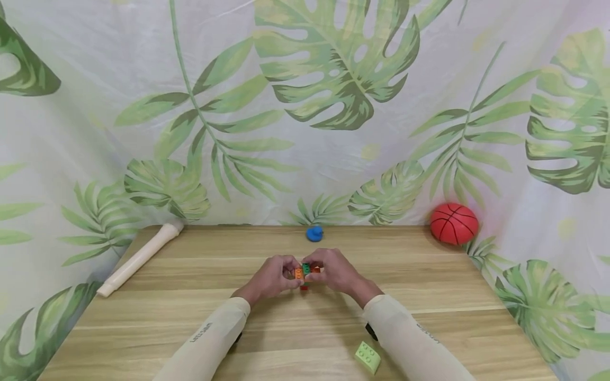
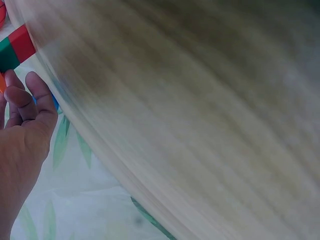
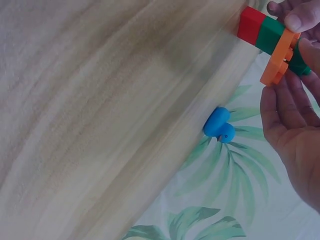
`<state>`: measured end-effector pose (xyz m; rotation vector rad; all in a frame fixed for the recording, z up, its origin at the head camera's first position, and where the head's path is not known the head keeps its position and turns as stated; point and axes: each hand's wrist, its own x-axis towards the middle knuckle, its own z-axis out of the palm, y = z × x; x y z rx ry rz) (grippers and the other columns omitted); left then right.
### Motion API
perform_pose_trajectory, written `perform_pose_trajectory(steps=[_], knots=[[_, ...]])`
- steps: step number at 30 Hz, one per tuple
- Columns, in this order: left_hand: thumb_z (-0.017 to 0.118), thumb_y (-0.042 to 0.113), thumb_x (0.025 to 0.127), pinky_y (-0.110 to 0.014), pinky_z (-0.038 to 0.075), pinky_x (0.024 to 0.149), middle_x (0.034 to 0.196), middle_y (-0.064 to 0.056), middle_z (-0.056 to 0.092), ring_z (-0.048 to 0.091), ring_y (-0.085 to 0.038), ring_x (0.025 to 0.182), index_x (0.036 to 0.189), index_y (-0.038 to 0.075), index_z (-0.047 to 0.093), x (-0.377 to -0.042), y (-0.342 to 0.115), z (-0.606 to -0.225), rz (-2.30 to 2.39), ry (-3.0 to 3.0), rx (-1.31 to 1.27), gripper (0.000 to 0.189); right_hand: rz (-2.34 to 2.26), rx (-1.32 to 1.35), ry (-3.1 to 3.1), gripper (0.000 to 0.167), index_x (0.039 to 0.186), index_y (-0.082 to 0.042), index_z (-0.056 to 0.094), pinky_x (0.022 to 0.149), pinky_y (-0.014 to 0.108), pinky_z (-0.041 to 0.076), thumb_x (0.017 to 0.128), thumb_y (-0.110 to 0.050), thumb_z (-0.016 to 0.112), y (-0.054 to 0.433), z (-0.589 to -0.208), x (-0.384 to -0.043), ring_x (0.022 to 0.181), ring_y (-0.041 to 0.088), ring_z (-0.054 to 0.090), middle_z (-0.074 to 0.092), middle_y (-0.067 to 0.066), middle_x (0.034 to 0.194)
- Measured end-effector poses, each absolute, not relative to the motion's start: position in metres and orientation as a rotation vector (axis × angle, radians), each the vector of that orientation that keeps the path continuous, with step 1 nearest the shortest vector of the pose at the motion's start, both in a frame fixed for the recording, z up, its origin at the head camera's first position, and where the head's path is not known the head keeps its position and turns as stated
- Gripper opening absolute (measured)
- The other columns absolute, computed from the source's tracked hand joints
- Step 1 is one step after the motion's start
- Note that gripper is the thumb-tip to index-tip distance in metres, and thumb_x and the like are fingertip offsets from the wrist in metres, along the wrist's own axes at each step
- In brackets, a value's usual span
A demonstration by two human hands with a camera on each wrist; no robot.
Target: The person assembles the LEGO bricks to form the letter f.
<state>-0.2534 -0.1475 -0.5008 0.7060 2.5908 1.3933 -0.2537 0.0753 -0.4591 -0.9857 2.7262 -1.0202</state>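
Both hands meet over the middle of the table around a small stack of toy building bricks. My left hand (image 1: 272, 277) pinches the stack from the left, at an orange brick (image 1: 298, 273). From the other side my right hand (image 1: 335, 271) grips it, with fingertips along the orange brick (image 3: 275, 62) in the right wrist view. A green brick (image 3: 270, 34) joins the orange one crosswise, and a red brick (image 3: 251, 24) forms the stack's lower end. Fingers hide part of the stack. In the left wrist view the green brick (image 2: 8, 54) and red brick (image 2: 22, 43) show.
A light green brick (image 1: 367, 357) lies near the front by the right forearm. The blue toy duck (image 1: 314, 234) sits at the back edge. A red basketball (image 1: 454, 223) stands at the back right corner, and a pale bone-shaped stick (image 1: 140, 259) lies along the left edge.
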Motion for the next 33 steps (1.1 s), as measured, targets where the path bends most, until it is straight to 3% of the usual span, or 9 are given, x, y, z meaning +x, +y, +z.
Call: perform_pose_trajectory(steps=[8,17,26,33], knots=[[0.085,0.008,0.088,-0.019,0.047,0.068,0.091,-0.012,0.070,0.056,-0.012,0.078,0.102,0.001,0.072,-0.253,-0.148,-0.501,1.383,2.585,0.737,0.020,-0.863,-1.022,2.810,0.028,0.118,-0.007,0.081,0.086,0.033,0.061,0.091,-0.013,0.086,0.072,-0.461,-0.253,0.100,0.020,0.073,0.081,0.007,0.111],[0.085,0.008,0.088,-0.019,0.047,0.067,0.091,-0.011,0.070,0.055,-0.012,0.077,0.102,0.002,0.072,-0.253,-0.148,-0.502,1.387,2.586,0.725,0.019,-0.919,-0.968,2.838,0.030,0.118,-0.009,0.081,0.089,0.038,0.062,0.090,-0.013,0.087,0.072,-0.464,-0.250,0.100,0.020,0.073,0.079,0.005,0.109],[0.084,0.008,0.089,-0.020,0.048,0.069,0.090,-0.007,0.069,0.056,-0.011,0.078,0.100,0.004,0.072,-0.253,-0.152,-0.504,1.385,2.574,0.735,0.017,-0.917,-0.954,2.843,0.026,0.114,-0.010,0.082,0.086,0.033,0.060,0.089,-0.015,0.088,0.068,-0.466,-0.251,0.099,0.020,0.073,0.079,0.003,0.107],[0.083,0.008,0.089,-0.020,0.049,0.070,0.091,-0.006,0.070,0.057,-0.010,0.079,0.100,0.006,0.071,-0.254,-0.148,-0.500,1.381,2.550,0.738,0.016,-1.077,-0.941,2.768,0.030,0.118,-0.006,0.080,0.094,0.046,0.062,0.090,-0.012,0.087,0.076,-0.472,-0.251,0.102,0.025,0.073,0.078,0.006,0.108]])
